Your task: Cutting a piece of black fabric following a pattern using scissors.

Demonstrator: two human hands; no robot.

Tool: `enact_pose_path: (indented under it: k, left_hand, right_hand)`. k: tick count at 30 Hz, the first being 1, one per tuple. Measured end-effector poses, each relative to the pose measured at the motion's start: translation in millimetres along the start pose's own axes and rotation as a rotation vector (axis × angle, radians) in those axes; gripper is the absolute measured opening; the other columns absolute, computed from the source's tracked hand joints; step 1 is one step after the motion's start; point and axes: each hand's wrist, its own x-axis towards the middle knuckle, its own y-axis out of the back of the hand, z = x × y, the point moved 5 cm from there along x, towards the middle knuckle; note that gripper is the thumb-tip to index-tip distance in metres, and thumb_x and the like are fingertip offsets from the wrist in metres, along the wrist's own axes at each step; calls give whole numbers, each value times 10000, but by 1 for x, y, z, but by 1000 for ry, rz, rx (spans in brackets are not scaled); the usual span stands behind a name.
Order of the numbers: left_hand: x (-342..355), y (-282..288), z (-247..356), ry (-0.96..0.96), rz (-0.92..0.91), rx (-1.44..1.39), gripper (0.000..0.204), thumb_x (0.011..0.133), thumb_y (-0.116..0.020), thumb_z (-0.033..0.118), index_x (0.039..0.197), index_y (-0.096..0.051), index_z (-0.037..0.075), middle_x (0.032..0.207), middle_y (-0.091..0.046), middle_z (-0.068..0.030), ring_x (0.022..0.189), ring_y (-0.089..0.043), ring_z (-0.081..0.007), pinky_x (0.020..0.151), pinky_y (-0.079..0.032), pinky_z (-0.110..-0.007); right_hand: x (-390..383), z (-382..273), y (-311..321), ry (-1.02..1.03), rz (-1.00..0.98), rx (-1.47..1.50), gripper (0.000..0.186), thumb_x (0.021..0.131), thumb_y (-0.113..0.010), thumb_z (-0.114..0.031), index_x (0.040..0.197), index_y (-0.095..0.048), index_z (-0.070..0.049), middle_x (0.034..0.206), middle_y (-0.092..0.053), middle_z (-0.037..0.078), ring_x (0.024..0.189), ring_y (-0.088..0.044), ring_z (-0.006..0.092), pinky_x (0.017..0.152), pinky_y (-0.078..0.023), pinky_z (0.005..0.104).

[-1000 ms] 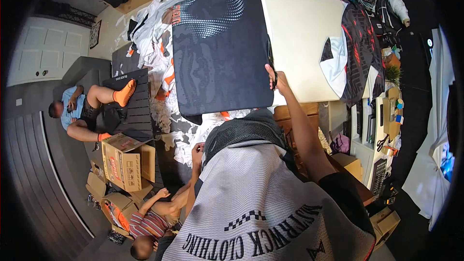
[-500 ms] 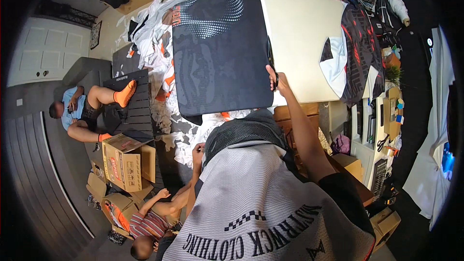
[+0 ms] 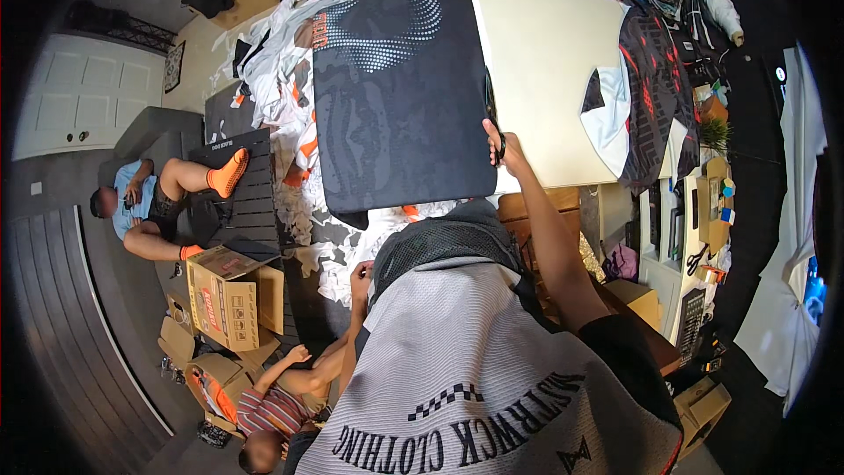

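Note:
My right hand (image 3: 501,145) is closed round black-handled scissors (image 3: 492,105), which lie along the right edge of a dark printed fabric panel (image 3: 400,123), beside a cream board (image 3: 536,44). My left hand (image 3: 360,275) hangs low by the waist of my grey top, fingers curled; what it holds, if anything, I cannot make out. To the right, a dark red-patterned fabric piece (image 3: 655,79) with a white underside lies over the board.
White and orange scraps (image 3: 330,268) are heaped left of and below the work surface. One person (image 3: 132,198) reclines at left, another (image 3: 272,409) sits at lower left, near cardboard boxes (image 3: 224,303). A cluttered white shelf unit (image 3: 655,237) stands at right.

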Motion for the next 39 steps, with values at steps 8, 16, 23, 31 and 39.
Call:
enact_pose_path:
  k: [8,16,23,31,39]
  left_hand:
    - [-1,-1,12,18,-16,-16,146,930,-583,116,1021,-683,59,885,-678,-59,762,-576,-160,719,-466,-269]
    - [-2,0,13,-83,-25,-46,152,935,-576,125,1020,-678,50,886,-675,-60,764,-574,-161,728,-460,-267]
    - [-11,-2,31,-68,-69,-83,162,929,-585,142,1018,-671,38,890,-673,-67,774,-570,-160,742,-455,-265]
    - [-14,-6,31,-80,-56,-117,172,920,-592,151,1018,-668,32,893,-671,-71,781,-569,-162,749,-454,-268]
    - [-3,-7,-16,-418,-153,-590,169,905,-595,135,1016,-665,28,891,-668,-68,780,-568,-159,747,-453,-265]
  right_hand:
    - [-2,-1,7,20,-3,-26,618,769,-661,-683,596,-495,-113,509,-465,6,386,-452,120,387,-353,240]
    - [-1,3,4,13,-6,-61,621,771,-658,-681,595,-491,-109,522,-470,14,399,-461,122,391,-361,244]
    - [7,4,4,-24,-31,-18,632,759,-656,-696,599,-487,-109,537,-470,19,419,-471,130,406,-382,259]
    - [21,-16,4,-4,-18,-55,641,744,-660,-708,605,-487,-107,534,-463,20,423,-472,138,414,-393,268]
    - [25,-28,-1,-5,-15,-86,641,736,-673,-703,613,-490,-100,533,-464,23,419,-470,140,409,-389,267]
